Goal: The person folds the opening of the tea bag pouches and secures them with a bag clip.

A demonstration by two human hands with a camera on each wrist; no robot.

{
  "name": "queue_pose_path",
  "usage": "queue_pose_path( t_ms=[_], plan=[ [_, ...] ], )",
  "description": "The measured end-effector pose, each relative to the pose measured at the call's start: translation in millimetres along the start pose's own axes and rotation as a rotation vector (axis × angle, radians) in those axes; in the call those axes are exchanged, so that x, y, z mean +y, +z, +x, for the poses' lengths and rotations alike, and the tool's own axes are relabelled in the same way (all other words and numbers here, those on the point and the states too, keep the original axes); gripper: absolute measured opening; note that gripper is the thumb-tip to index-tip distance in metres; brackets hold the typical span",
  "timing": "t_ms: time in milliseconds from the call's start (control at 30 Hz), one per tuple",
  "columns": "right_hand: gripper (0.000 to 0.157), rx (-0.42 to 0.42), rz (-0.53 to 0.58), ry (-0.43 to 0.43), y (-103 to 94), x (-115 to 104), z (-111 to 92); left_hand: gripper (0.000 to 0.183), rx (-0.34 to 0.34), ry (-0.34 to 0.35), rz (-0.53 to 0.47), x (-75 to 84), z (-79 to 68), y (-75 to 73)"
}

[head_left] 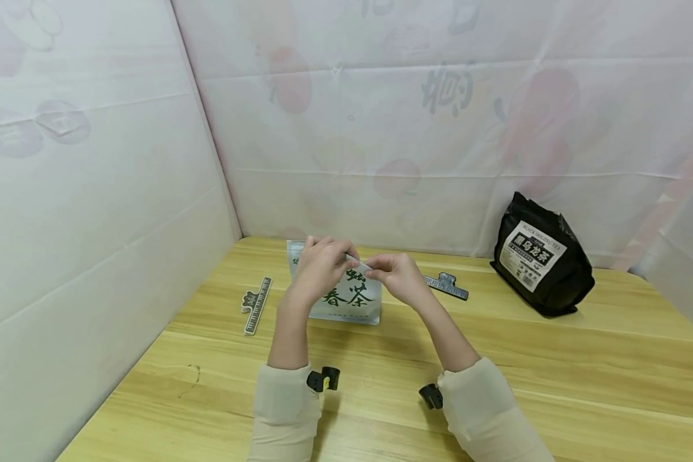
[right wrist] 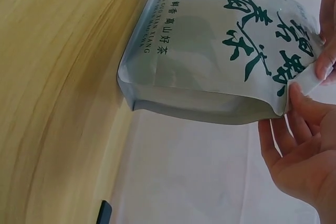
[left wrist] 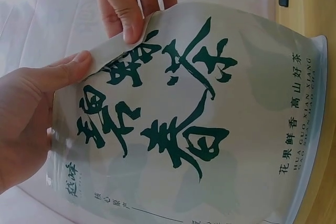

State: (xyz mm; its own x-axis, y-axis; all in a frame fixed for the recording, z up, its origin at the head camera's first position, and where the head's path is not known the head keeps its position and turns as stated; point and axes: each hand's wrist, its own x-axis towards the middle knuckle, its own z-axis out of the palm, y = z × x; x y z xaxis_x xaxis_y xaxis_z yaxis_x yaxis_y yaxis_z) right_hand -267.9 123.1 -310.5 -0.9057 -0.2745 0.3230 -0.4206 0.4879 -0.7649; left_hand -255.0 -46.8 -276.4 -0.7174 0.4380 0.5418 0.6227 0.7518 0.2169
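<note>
A pale green tea bag [head_left: 346, 311] with dark green writing stands on the table in front of me. My left hand [head_left: 323, 266] pinches its top edge, the thumb lying on the front face in the left wrist view. At the top right corner my right hand [head_left: 403, 277] grips the same edge between thumb and fingers. Between the two thumbs, part of the top edge [left wrist: 113, 51] is folded over toward the front, covering some of the writing. The bag's side gusset [right wrist: 205, 106] shows in the right wrist view, its base resting on the wood.
Left of the bag lies a ruler-patterned sealing clip [head_left: 258, 307]. A similar darker clip [head_left: 447, 286] lies to its right, partly behind my right hand. A black oolong tea bag [head_left: 543, 256] leans at the back right. A printed cloth wall [head_left: 346, 128] stands behind the wooden table [head_left: 375, 385].
</note>
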Motion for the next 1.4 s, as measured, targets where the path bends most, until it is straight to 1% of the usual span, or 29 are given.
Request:
queue_pose_path(
  t_ms=[167,200,267,367,400,500,733,933,1067,1200,1400],
  plan=[
    [0.018,-0.049,-0.018,-0.047,-1.5,-3.0,-1.9,0.009,0.020,-0.010,0.025,0.2,-0.3,0.7],
    [0.019,-0.053,-0.016,-0.054,-1.9,-8.1,-3.6,0.008,0.027,-0.013,0.033,0.5,-0.5,0.8],
    [0.019,-0.050,-0.007,-0.063,-2.3,-18.3,-7.3,0.008,0.042,-0.016,0.047,0.7,-0.6,1.3],
    [0.015,-0.028,-0.001,-0.057,-0.3,-20.9,-7.4,0.008,0.049,-0.019,0.059,1.3,-0.8,1.1],
    [0.013,-0.018,-0.003,-0.049,0.5,-20.6,-7.1,0.008,0.049,-0.021,0.062,1.9,-1.0,0.6],
    [0.010,0.005,-0.010,-0.058,3.4,-7.6,-2.0,0.009,0.042,-0.028,0.066,4.2,-1.8,-1.5],
    [0.008,0.042,-0.010,-0.065,5.3,-5.7,-1.1,0.018,0.038,-0.038,0.105,6.4,-4.2,-6.7],
    [0.008,0.044,-0.006,-0.043,4.5,-6.7,-1.6,0.021,0.040,-0.109,0.092,4.2,-4.7,-7.2],
    [0.009,0.042,0.001,-0.044,4.4,-6.2,-1.6,0.019,0.063,-0.132,0.113,4.3,-3.4,-4.9],
    [0.008,0.042,0.015,-0.044,4.4,-5.7,-1.4,0.017,0.071,-0.145,0.118,4.0,-2.9,-3.2],
    [0.008,0.024,0.031,-0.052,3.1,-5.2,-0.5,0.015,0.071,-0.140,0.104,2.9,-2.6,-2.2]
  ],
)
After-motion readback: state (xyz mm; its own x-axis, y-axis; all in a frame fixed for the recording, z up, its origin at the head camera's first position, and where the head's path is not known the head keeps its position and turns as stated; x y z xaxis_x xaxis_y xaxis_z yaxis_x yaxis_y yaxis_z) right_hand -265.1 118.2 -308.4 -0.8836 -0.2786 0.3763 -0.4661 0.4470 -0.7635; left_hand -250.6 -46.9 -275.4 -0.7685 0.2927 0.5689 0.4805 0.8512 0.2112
